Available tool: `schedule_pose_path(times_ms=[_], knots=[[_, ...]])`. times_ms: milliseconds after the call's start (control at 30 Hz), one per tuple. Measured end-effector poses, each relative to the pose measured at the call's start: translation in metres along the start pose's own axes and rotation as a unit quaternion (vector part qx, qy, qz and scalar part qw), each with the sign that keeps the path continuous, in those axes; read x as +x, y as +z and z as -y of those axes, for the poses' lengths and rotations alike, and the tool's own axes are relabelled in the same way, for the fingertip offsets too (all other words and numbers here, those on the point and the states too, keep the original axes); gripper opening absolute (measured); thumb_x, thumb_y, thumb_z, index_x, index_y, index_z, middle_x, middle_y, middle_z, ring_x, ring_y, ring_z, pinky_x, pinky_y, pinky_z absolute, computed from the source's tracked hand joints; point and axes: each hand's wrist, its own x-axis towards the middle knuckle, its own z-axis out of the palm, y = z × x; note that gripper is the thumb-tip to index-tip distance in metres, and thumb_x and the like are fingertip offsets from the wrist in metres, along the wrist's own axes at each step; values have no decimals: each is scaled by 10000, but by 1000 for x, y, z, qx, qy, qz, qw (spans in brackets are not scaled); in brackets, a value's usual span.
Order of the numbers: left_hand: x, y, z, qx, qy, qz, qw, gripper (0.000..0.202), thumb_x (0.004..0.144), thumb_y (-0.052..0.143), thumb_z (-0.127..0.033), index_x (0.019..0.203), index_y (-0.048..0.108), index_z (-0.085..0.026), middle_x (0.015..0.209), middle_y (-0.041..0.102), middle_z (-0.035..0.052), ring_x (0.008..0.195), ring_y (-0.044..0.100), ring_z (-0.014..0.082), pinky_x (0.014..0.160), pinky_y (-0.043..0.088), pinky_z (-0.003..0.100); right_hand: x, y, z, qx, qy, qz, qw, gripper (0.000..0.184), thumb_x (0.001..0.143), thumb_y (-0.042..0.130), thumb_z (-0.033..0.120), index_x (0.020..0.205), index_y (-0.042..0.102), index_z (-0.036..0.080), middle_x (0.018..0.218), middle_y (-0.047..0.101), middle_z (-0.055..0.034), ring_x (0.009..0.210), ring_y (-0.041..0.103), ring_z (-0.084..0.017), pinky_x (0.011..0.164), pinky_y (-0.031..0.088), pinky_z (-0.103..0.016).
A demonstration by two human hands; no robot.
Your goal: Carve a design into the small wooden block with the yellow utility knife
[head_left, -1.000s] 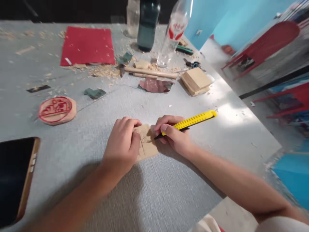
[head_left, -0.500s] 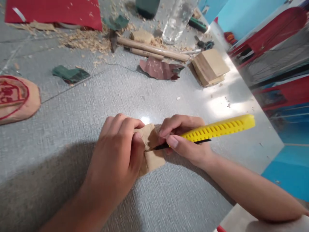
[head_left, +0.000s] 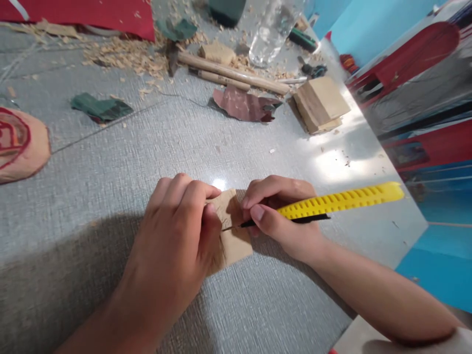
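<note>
**Mia:** What did the hands hold?

**Ben:** The left hand (head_left: pixel 173 236) pressed down on a small wood block (head_left: pixel 234 236) that lay flat on the gray surface (head_left: pixel 110 162). Its grip was closed over the block's left side. The right hand (head_left: pixel 283 216) had a tight grip on a yellow knife (head_left: pixel 339 202), and the thin blade tip touched the top of the block.

**Mia:** Where was the left thumb?

**Ben:** Right beside the blade tip. That looked like the big danger to me. If the blade slipped on the wood, it could have jumped into the thumb.

**Mia:** What might have made it slip?

**Ben:** Pushing too hard, I think, or the block sliding, since only fingers held it down. The blade pointed toward the left hand.

**Mia:** Anything else?

**Ben:** A thin blade could snap if it twisted in the cut. And too deep a cut could chip off a bit of wood.

**Mia:** What was farther back?

**Ben:** Wood shavings (head_left: pixel 121 54), two wooden sticks (head_left: pixel 232 73), and a stack of blocks (head_left: pixel 321 103), all well apart from the hands.
</note>
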Motion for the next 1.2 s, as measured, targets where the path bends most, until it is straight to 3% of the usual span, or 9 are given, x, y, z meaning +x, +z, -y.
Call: schedule_pose_path(times_ms=[300,467,633,800,1200], knots=[[0,0,0,-3,-1,2,1000,123,1038,515,-143,1092,569,-240,1017,612,48,943,538,259,808,432,439,0,-3,-3,23,0,5,1000,147,801,716,97,772,806,210,635,708,29,427,574,-77,409,467,-203],[0,0,0,0,-2,4,1000,139,1033,511,-124,1072,563,-247,1003,613,43,943,540,259,810,433,438,-2,-13,-12,120,51,-61,990,111,866,738,170,794,802,224,625,669,31,431,528,-77,353,396,-175],[1,0,1,-1,1,2,1000,144,1028,508,-118,1064,552,-251,1004,625,48,943,545,263,807,442,450,-3,-16,-15,105,22,17,994,34,901,818,244,888,843,226,710,726,0,496,601,-95,403,470,-185],[0,0,2,1,3,6,1000,126,1035,511,-144,1076,549,-257,1021,630,56,960,553,273,806,457,466,0,-12,-6,48,-22,72,996,100,929,757,187,884,841,215,703,740,1,471,590,-76,452,499,-189],[0,-1,1,-4,0,6,1000,104,1045,519,-165,1071,573,-250,1020,638,52,943,550,270,781,446,445,-2,-9,-5,5,-57,71,996,84,934,776,222,864,822,226,712,735,-7,520,625,-96,495,530,-214]])
